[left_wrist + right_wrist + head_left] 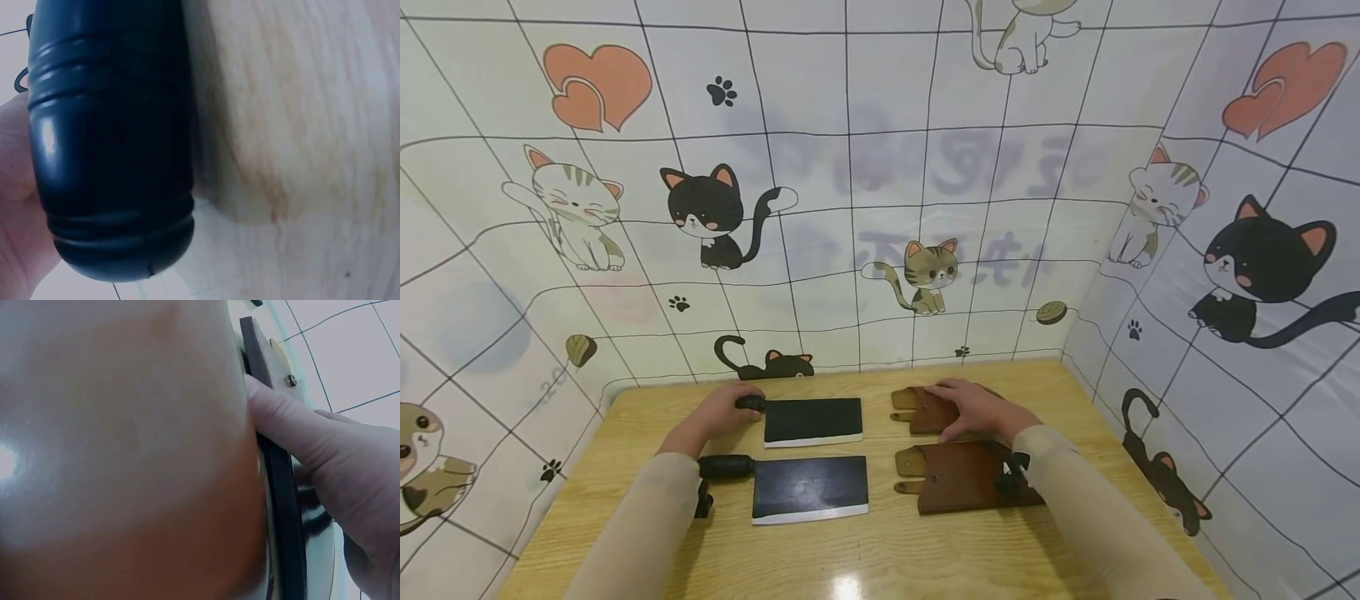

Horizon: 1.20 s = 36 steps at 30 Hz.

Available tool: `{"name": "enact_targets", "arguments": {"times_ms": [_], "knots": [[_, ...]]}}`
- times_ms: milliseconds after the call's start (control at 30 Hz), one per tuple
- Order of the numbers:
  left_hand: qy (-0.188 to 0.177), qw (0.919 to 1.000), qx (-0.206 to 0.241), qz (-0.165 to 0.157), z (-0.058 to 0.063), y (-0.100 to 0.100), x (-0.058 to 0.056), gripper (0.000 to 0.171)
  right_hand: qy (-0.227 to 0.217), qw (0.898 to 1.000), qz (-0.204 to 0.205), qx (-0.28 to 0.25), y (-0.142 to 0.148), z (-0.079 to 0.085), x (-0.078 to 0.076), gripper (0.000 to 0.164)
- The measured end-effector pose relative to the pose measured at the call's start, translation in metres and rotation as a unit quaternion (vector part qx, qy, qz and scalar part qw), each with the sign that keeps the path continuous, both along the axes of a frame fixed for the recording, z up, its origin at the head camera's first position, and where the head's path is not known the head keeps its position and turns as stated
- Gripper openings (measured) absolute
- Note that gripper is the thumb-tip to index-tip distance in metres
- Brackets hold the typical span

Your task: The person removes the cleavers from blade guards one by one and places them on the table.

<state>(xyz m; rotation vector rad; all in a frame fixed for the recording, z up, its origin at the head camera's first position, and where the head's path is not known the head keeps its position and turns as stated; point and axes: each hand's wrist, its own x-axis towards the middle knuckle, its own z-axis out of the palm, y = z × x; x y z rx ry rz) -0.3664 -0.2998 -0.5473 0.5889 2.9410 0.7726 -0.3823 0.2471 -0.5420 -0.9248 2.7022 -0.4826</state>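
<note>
My left hand point(726, 410) grips the black handle of the far cleaver point(812, 419), whose dark blade lies flat with its pale edge toward me. Closer in lies a larger cleaver point(808, 487), and its ridged black handle point(112, 144) fills much of the left wrist view. Across the far brown leather sheath point(927, 414) my right hand point(977, 408) spreads, thumb on the near edge and fingers at the far one. A larger brown leather sheath point(955, 479) lies just below that hand, partly under the wrist. Both sheaths have strap tabs at their left ends.
Everything lies on a light wooden table point(820, 558). Walls covered in a cat-print sheet point(820, 208) close in the back and both sides, right at the table's edges. Light glares off the table near the front.
</note>
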Motion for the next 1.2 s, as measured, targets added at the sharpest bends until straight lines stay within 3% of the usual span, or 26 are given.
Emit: {"name": "enact_targets", "arguments": {"times_ms": [267,733,967,1200], "knots": [[0.01,0.9999,0.003,0.008,-0.006,0.001,0.0,0.04,-0.012,1.0,0.002,0.005,-0.001,0.001,0.0,0.109],[0.036,0.9993,0.007,0.009,-0.001,0.008,0.005,0.042,-0.007,1.0,-0.012,-0.011,0.006,-0.001,0.001,0.11],[0.046,0.9988,-0.008,0.015,0.002,0.011,0.006,0.044,0.002,0.997,-0.028,-0.067,0.013,0.004,0.002,0.106],[0.052,0.9972,-0.037,0.039,0.006,0.003,0.018,0.065,0.083,0.992,-0.06,-0.071,0.026,0.008,0.01,0.093]]}}
